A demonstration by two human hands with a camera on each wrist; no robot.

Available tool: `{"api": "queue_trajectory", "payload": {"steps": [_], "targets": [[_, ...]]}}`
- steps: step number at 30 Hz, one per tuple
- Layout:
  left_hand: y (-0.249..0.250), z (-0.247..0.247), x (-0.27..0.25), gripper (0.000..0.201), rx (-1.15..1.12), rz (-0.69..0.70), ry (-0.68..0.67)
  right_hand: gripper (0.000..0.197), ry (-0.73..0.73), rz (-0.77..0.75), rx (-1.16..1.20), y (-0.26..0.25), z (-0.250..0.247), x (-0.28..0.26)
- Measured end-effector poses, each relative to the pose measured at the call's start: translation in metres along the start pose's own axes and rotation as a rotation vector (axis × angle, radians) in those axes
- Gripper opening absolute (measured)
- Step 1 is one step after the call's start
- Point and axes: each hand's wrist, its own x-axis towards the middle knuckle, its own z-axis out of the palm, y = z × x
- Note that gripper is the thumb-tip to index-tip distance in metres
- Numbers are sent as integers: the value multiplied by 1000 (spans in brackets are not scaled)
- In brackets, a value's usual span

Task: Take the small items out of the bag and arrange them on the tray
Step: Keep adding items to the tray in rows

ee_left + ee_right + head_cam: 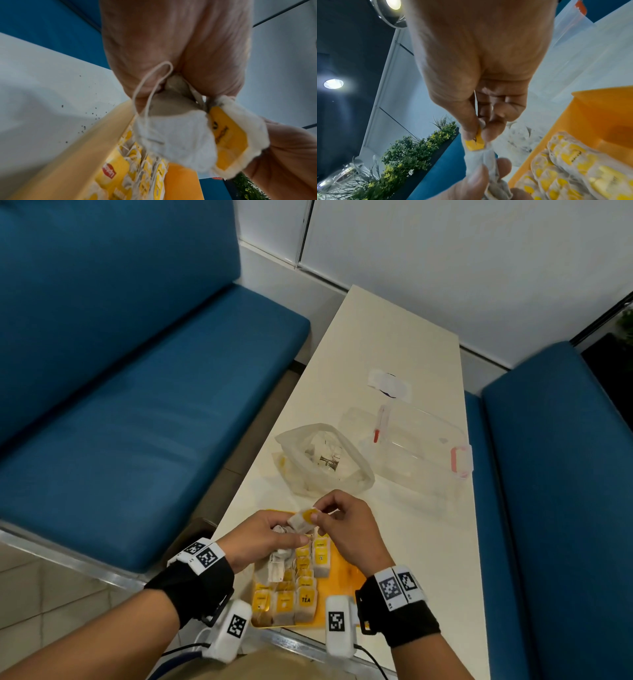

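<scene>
Low at the frame's centre, a tea bag (303,520) is pinched by the right hand (346,529) while a tangled bunch is gripped by the left hand (265,537); two rows are already laid on the yellow tray (346,571); more remain in the plastic bag (323,460) above.

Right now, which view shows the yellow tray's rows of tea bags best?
The head view: the yellow tray lies below both hands, with its rows of tea bags seen from above. The left wrist view shows one wall and blurred bags; the right wrist view catches a corner and a few bags.
</scene>
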Motion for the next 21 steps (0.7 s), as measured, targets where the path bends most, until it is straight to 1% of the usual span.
{"api": "queue_trajectory", "payload": {"steps": [2,6,8,9,12,13,15,17,18,20,21], "targets": [[-1,-1,2,22,-2,-4,21,13,-21,6,-4,-1,-2,1],[0,-2,4,5,60,-11,96,8,-24,26,18,-3,-6,2],[-1,-3,5,7,106,-10,119,8,-16,31,9,-3,-9,2],[-2,-5,6,8,122,-8,129,9,-22,24,-41,-4,-10,2],[-1,-9,6,11,148,-10,160,9,-112,-17,-355,-1,-13,1],[1,-9,5,13,174,-6,170,7,-121,-19,-405,1,-14,1],[7,-6,4,17,241,11,182,8,-157,-7,-404,5,-17,1],[12,-3,3,26,331,48,147,13,-220,4,-346,7,-16,-1],[15,-1,3,32,372,64,110,14,-227,10,-306,8,-15,-2],[17,4,4,38,400,69,29,11,-200,31,-235,7,-12,-4],[17,5,4,38,404,62,1,10,-189,39,-208,7,-12,-3]]}}
